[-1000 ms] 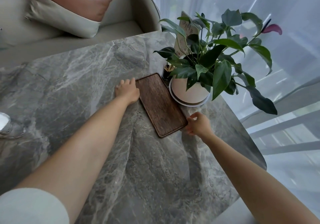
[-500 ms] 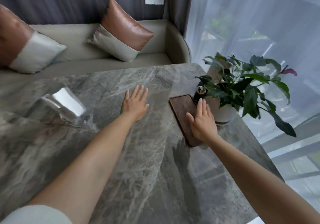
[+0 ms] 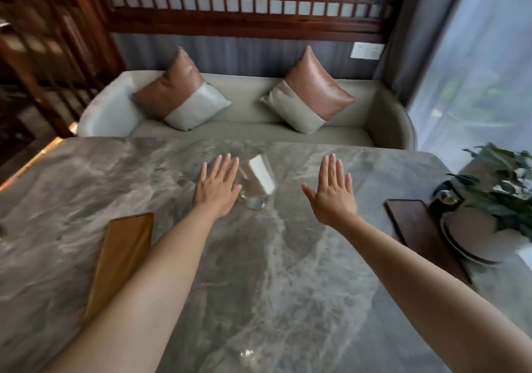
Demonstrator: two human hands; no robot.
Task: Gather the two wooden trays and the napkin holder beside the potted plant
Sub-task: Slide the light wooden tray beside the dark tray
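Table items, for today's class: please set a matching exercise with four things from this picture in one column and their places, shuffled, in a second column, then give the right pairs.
Things:
1. dark tray
2. light tray
3. napkin holder
4. plant

Places:
A. between the left hand and right hand
B. at the table's far right edge
C. partly under the left forearm
D. flat on the table right beside the plant's pot

Pairs: 1-D, 2-C, 3-A, 4-B
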